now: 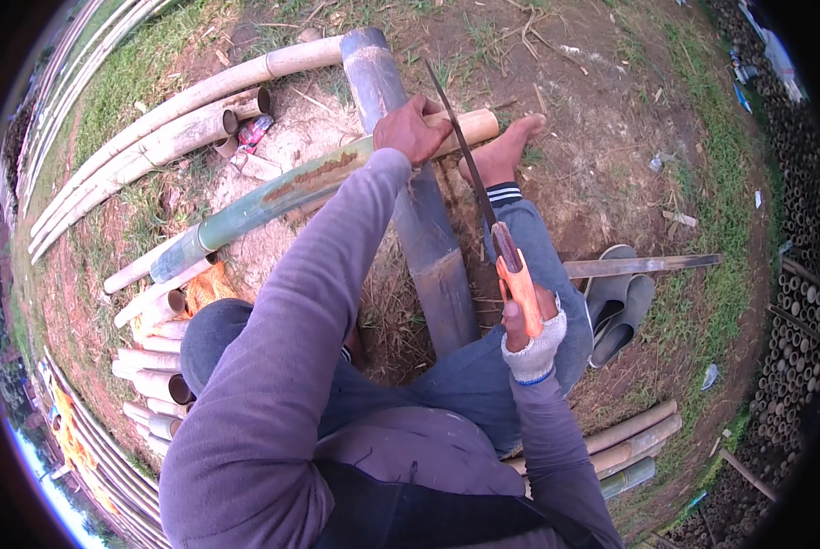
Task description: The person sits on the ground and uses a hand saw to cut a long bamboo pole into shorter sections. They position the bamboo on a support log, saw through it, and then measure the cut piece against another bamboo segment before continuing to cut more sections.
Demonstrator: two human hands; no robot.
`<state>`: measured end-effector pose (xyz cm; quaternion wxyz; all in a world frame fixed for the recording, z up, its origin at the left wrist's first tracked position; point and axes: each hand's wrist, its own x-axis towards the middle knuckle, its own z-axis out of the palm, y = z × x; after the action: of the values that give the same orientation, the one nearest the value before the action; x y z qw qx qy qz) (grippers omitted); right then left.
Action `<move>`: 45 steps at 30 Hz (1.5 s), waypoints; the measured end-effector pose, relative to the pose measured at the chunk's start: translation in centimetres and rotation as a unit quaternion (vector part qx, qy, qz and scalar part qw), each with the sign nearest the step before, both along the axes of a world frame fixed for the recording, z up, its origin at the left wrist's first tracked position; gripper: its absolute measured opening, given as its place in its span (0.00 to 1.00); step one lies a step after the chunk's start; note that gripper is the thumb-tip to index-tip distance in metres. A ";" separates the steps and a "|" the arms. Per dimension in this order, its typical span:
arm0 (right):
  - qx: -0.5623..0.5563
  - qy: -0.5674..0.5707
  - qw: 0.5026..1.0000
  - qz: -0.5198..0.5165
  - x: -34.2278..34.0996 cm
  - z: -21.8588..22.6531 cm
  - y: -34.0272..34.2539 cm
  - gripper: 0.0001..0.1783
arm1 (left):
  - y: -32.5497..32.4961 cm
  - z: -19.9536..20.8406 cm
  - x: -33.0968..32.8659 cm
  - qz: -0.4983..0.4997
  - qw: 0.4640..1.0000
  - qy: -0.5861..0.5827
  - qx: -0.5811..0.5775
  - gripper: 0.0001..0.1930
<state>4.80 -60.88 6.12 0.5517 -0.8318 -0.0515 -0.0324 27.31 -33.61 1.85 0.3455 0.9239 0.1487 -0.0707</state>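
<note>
A green bamboo pole [282, 194] with a brown scraped patch lies across a thick grey bamboo log [433, 247]. My left hand [412, 131] is closed over the pole near its pale right end, where the two cross. My right hand [530, 331], in a white fingerless glove, grips the orange handle of a handsaw [518, 279]. The long, dark, narrow blade points away from me and passes over the pole just right of my left hand. Whether its teeth touch the bamboo I cannot tell. My bare right foot [497, 157] is beside the pole's cut end.
Long pale bamboo poles [176, 105] lie at the far left, with shorter cut pieces [158, 361] by my left knee. Grey clogs [613, 306] and a flat wooden strip [648, 264] lie right of my leg. Stacked bamboo [798, 320] lines the right edge.
</note>
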 end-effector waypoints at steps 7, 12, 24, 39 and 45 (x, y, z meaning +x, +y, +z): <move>0.008 0.012 1.000 0.003 -0.4 -0.6 -0.8 0.19 | 0.1 -1.2 0.1 0.009 1.000 -0.025 0.008 0.28; 0.011 0.039 0.999 -0.001 0.5 -0.4 -1.0 0.19 | 0.1 -0.4 0.0 -0.006 1.000 -0.006 -0.005 0.28; 0.027 0.043 0.999 0.006 0.2 -0.8 -1.6 0.20 | 0.3 -0.5 0.2 -0.003 1.000 0.001 0.002 0.29; -0.014 0.017 1.000 0.005 0.8 -0.6 -1.0 0.17 | -0.2 -1.1 0.4 0.010 1.000 -0.004 0.009 0.26; -0.007 0.027 0.999 0.016 0.6 0.4 -1.5 0.15 | -0.1 -1.1 0.5 0.019 0.999 -0.029 0.020 0.26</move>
<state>5.44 -62.38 6.48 0.5475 -0.8353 -0.0502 -0.0011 27.77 -33.74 0.70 0.3320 0.9293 0.1578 -0.0346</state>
